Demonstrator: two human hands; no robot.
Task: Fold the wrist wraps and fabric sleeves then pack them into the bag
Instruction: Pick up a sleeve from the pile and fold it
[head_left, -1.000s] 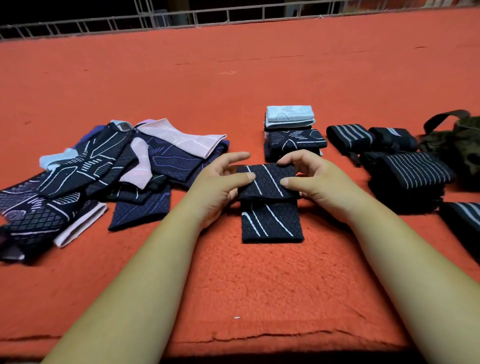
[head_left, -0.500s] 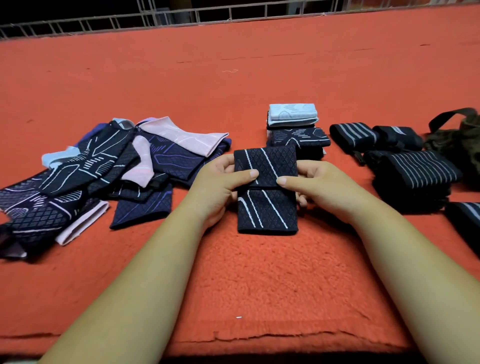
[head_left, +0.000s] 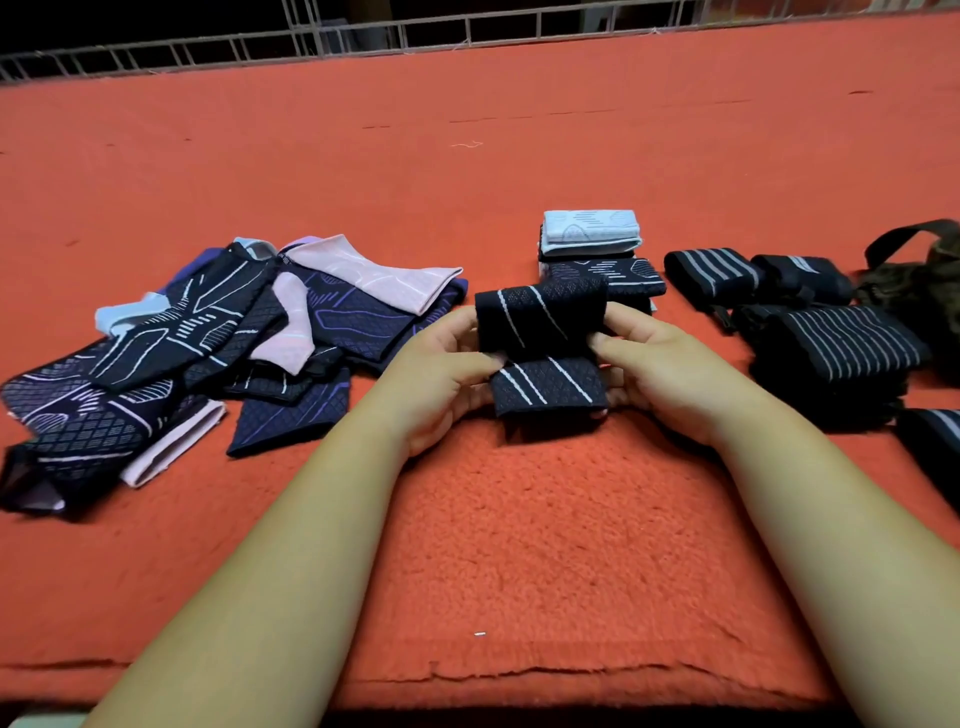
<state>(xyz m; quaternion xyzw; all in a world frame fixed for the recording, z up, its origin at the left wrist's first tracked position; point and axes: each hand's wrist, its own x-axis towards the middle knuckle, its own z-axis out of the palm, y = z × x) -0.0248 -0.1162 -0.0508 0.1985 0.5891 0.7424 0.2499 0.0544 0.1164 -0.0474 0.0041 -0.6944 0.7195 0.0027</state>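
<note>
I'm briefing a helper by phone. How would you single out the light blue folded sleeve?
On the red blanket, find the small stack right of centre. The light blue folded sleeve tops it; the sleeve beneath is black with white lines.

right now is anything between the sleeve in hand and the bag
Yes: the rolled wraps lie between the sleeve and the bag at far right. Lifting over them should clear.

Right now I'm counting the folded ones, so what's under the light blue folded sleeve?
A folded black sleeve with white lines lies under the light blue sleeve. Anything lower cannot be seen: the held sleeve covers that part.
</note>
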